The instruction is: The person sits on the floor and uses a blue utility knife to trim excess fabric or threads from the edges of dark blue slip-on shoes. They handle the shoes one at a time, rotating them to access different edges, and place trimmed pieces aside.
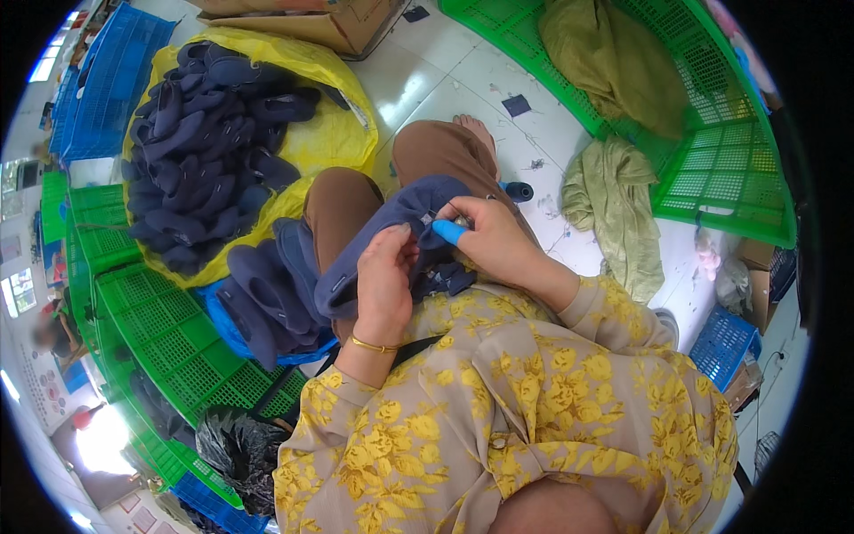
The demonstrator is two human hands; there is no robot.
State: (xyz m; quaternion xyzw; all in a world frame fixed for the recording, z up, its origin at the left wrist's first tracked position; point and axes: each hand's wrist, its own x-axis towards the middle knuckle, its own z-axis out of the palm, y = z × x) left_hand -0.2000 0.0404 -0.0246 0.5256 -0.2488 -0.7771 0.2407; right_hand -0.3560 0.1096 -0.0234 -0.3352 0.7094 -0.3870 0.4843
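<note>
A navy fabric slipper (374,236) lies slantwise across my lap, with a small pale tag near its upper opening. My right hand (498,240) closes on the slipper's edge by that tag. A blue cover sits on its thumb, and a small shiny bit, too small to name, shows between the fingers. My left hand (387,271) is pinched at the nearer side of the slipper; whatever its fingertips hold is too small to make out. Dark fabric pieces (445,278) rest below the hands. To the left, more navy slippers (267,289) lean against my leg on blue plastic.
A yellow bag (342,125) heaped with navy slippers stands at left. Green crates (169,329) line the left side; another green crate (729,169) with olive cloth is at right. A dark thread spool (519,191) lies on the floor. A cardboard box (302,27) stands behind.
</note>
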